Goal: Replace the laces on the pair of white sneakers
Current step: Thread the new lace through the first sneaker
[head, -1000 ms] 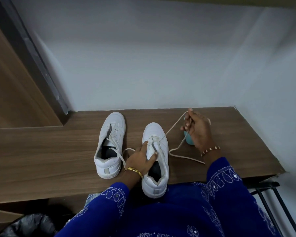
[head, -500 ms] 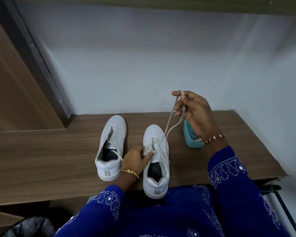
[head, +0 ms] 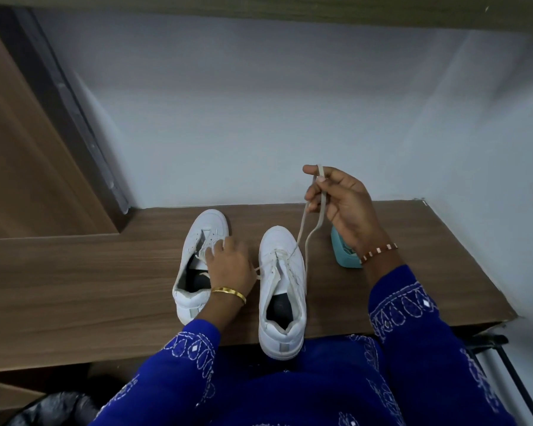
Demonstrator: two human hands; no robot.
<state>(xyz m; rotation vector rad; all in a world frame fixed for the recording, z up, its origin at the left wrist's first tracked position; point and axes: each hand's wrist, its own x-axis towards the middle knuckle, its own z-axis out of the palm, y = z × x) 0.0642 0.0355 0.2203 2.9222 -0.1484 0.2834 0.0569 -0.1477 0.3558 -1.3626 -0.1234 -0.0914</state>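
Sneakers stand side by side on the wooden surface [head: 413, 272], toes pointing toward the pale wall [head: 259, 118]. Each shoe opening shows only a dark insole; nothing else lies inside either one. The right sneaker [head: 282, 302] sits nearer the person, its heel overhanging the front edge of the surface above the blue embroidered clothing [head: 290, 392]. The left sneaker [head: 197, 265] stands just beside it and a little farther back.

A teal container [head: 345, 256] stands on the surface to the right of the right sneaker, partly hidden behind the right wrist and its beaded bracelet [head: 379, 252]; what it holds cannot be told. A brown door panel [head: 28, 164] fills the left side, a dark bag [head: 50, 410] lies low at the left, and a black metal frame [head: 505, 364] shows at the lower right.

The right hand [head: 342, 201] is raised above the surface, beyond the toe of the right sneaker, its grip pinching the lace [head: 303, 235] between thumb and fingers. From there the lace hangs down in two strands to the front eyelets of the right sneaker. The left hand [head: 228, 262], wearing a gold bangle [head: 228, 293], lies over the tongue and eyelets of the left sneaker with fingers curled; whether it grips anything there cannot be told.
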